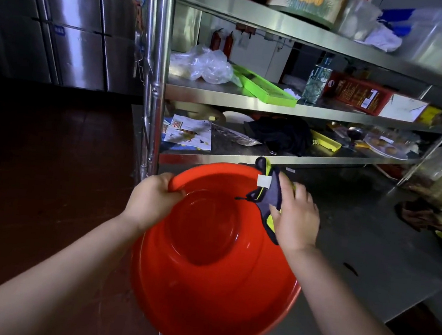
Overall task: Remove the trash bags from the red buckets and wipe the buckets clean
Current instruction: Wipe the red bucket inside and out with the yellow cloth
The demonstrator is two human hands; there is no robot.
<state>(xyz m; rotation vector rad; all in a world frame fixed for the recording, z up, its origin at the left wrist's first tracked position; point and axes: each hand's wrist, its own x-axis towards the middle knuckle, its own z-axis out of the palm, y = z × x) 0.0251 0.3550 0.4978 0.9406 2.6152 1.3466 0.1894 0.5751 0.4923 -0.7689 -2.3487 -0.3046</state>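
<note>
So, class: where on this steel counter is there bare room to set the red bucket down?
Bare steel shows on the counter between the right hand and the brown rag. The shelves behind are crowded.

The bucket (211,262) sits on the counter (363,260); shelves (290,106) stand at twelve o'clock, refrigerator cabinets (66,20) at ten.
</note>
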